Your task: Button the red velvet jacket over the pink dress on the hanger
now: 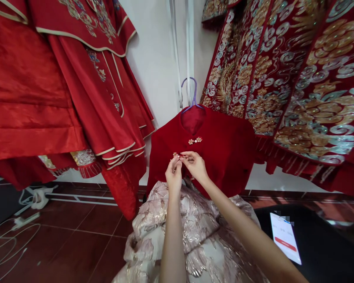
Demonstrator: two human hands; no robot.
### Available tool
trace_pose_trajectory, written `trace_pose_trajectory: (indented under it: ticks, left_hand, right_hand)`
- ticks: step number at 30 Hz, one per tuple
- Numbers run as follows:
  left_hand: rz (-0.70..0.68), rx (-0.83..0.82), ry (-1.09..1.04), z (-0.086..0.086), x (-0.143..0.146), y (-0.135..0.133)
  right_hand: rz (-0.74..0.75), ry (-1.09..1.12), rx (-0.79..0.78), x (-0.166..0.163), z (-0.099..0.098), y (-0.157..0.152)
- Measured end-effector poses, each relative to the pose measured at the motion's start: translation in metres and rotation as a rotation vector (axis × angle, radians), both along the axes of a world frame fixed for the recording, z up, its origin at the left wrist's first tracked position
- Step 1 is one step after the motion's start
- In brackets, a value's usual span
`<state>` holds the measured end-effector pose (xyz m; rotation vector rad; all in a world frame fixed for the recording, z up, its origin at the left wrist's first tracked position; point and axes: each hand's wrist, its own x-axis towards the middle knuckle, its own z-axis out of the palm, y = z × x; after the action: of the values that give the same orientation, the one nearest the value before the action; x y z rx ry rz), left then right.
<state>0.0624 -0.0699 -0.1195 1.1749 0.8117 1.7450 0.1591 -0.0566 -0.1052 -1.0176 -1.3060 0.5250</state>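
Observation:
A dark red velvet jacket (224,149) hangs on a purple hanger (191,92) against the white wall, over a pale pink and silver brocade skirt (191,232). A pearl clasp (195,140) near the collar is fastened. My left hand (174,175) and my right hand (196,165) meet at the second pearl clasp (177,155) lower on the jacket front. Both hands pinch it with closed fingertips.
Red embroidered robes (76,98) hang at the left. Heavily beaded red and gold garments (297,78) hang at the right. A phone with a lit screen (284,237) lies on a dark surface at lower right. White cables (14,232) trail over the red-brown floor at left.

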Motion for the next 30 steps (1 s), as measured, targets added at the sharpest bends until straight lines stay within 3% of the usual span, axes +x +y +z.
trace_pose_trajectory:
  ticks: [7, 17, 22, 30]
  left_hand:
    - [0.156, 0.020, 0.031, 0.007, 0.003, 0.008]
    - [0.133, -0.001, 0.024, 0.003, 0.003, 0.010]
    - [0.151, 0.025, 0.024, 0.002, 0.003, 0.011]
    - [0.206, 0.021, 0.186, 0.004, -0.002, 0.014]
  right_hand:
    - [-0.004, -0.031, 0.045, -0.002, 0.004, -0.008]
    - [-0.076, -0.065, 0.102, -0.004, 0.000, -0.013]
    - [-0.038, -0.055, 0.098, -0.003, 0.000, -0.013]
    - [-0.081, -0.156, 0.164, -0.002, 0.001, -0.014]
